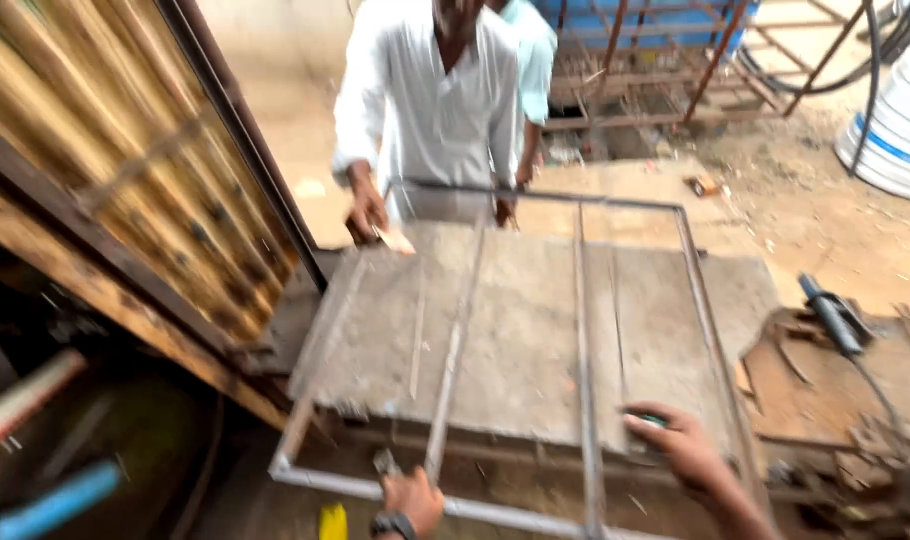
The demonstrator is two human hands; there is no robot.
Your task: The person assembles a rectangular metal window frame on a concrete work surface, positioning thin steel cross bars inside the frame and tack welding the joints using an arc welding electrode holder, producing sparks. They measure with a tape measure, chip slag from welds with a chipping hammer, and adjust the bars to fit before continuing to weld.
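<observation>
Left hand (412, 498) closed on the near bar of the metal frame (583, 330), which lies flat on the stone slab (515, 330). Right hand (680, 445) rests on the frame just right of the middle bar, fingers curled over a small green object (651, 421); kind unclear. Judgement: hold the frame flat and square, both grips firm. Co-worker's hands (367, 210) steady the far end. Motion blur; wrist and frame corners cut off.
</observation>
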